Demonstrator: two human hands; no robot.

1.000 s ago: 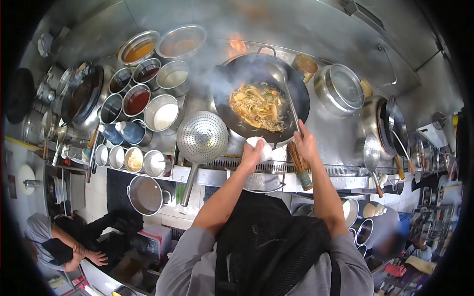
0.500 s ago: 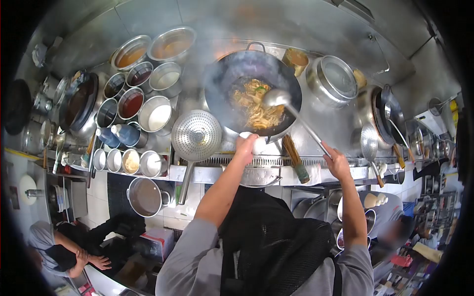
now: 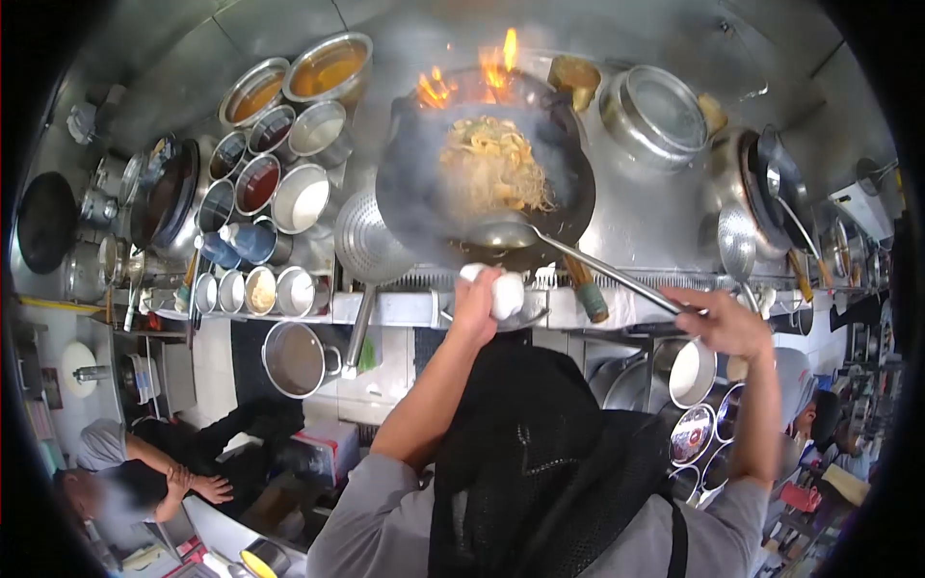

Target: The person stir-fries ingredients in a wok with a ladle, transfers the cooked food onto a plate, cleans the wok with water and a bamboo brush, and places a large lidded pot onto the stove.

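Observation:
A dark wok (image 3: 400,207) sits tilted over the burner, with noodles (image 3: 493,159) bunched toward its far side amid smoke. My left hand (image 3: 474,306) is closed around a folded white cloth (image 3: 507,295) at the wok's near rim; the cloth hides whatever part of the wok it covers. My right hand (image 3: 723,323) grips the long handle of a metal ladle (image 3: 617,275). The ladle's bowl lies inside the wok, on the near side of the noodles. Flames (image 3: 496,67) rise behind the wok's far rim.
A perforated strainer (image 3: 371,236) and several sauce pots (image 3: 301,197) stand left of the wok. A bamboo brush (image 3: 586,289) lies near the front edge. Covered metal pots (image 3: 660,116) are at right. Another person's crossed arms (image 3: 183,477) show at lower left.
The wok has been pulled nearer and tilted, and its noodles have shifted to the far side. Flames have flared up behind it. My right hand has drawn the ladle back and right.

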